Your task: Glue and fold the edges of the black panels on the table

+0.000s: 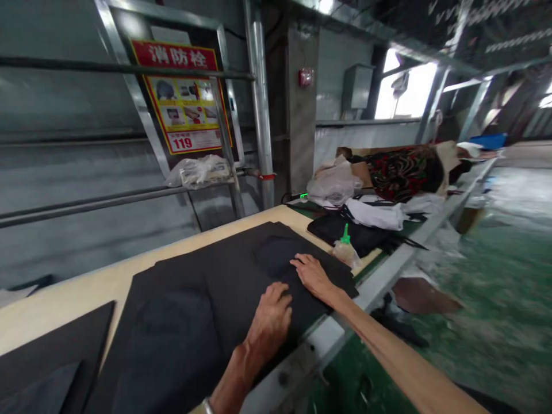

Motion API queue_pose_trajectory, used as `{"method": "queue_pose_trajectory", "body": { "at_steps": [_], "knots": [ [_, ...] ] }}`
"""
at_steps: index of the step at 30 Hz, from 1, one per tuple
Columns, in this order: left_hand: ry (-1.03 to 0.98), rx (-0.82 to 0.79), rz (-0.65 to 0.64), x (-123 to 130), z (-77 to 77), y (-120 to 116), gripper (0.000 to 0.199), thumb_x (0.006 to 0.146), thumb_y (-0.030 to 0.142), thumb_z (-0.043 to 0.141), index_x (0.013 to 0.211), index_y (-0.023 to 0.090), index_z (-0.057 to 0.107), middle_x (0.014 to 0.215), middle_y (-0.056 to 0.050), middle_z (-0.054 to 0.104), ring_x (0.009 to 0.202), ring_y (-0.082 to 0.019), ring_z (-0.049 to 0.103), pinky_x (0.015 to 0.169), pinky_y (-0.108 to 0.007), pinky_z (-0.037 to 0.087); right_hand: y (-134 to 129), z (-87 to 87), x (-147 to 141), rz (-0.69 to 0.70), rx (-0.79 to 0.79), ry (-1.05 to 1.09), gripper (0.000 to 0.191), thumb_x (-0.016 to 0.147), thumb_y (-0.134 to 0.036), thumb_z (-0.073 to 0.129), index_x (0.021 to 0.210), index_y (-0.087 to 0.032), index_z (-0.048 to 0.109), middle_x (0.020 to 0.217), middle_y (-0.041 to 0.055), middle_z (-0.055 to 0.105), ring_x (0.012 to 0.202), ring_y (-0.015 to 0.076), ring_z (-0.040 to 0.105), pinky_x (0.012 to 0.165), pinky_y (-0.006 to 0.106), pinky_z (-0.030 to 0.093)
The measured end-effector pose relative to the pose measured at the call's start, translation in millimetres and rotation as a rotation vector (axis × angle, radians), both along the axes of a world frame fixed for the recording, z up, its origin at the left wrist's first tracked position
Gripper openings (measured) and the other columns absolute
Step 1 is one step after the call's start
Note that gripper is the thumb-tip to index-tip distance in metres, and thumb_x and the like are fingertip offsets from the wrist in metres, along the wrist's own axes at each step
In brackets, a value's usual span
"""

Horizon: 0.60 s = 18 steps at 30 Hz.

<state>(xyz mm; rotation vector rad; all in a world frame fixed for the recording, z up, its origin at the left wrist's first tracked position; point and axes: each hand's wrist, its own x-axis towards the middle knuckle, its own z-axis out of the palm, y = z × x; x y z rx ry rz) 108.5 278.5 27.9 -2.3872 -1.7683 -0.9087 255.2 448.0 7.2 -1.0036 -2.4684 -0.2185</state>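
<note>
Large black sheets (233, 259) lie on the pale wooden table top, with dark navy fabric pieces (172, 339) on them. My left hand (271, 313) rests over the black sheet near the table's front edge, fingers slightly curled and apart, holding nothing visible. Farther right, my right hand (313, 275) lies with fingers spread at the edge of a smaller dark piece (276, 254). A bottle with a green nozzle (345, 247) stands just beyond my right hand.
Another black sheet (52, 351) lies at the left. Behind the bottle are a black cloth (328, 230), white cloths (375, 214), plastic bags (334, 183) and a patterned bundle (405, 171). A metal rail (388, 276) runs along the table's front edge.
</note>
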Motion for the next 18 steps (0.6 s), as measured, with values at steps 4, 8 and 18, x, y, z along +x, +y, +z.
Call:
{"method": "queue_pose_trajectory", "body": {
  "at_steps": [4,8,18],
  "knots": [
    [0.041,-0.038,0.020,-6.5,19.6,24.5,0.021,0.093,0.017,0.049,0.093,0.021,0.069,0.127,-0.009,0.060,0.120,-0.027,0.053,0.096,-0.049,0.051,8.1,-7.1,0.2,0.039,-0.031,0.018,0.039,0.093,-0.009,0.045,0.125,-0.017,0.067,0.130,0.0135,0.061,0.123,0.0253,0.056,0.105,0.044,0.048],
    [0.118,-0.035,0.182,-20.3,43.6,84.7,0.029,0.093,0.021,0.052,0.120,0.016,0.059,0.133,-0.015,0.057,0.123,-0.030,0.051,0.101,-0.055,0.046,5.8,-6.1,-2.3,0.005,-0.058,0.037,0.039,0.091,-0.009,0.050,0.123,-0.019,0.068,0.130,0.0132,0.062,0.121,0.0260,0.057,0.102,0.045,0.049],
    [0.154,-0.380,0.471,-36.7,51.5,203.7,0.043,0.098,0.042,0.045,0.133,0.017,0.050,0.135,-0.019,0.057,0.128,-0.037,0.048,0.103,-0.071,0.033,-6.4,-1.7,-2.2,-0.028,-0.143,0.064,0.041,0.094,-0.011,0.046,0.128,-0.021,0.065,0.138,0.0112,0.056,0.128,0.0284,0.050,0.108,0.048,0.041]
  ]
}}
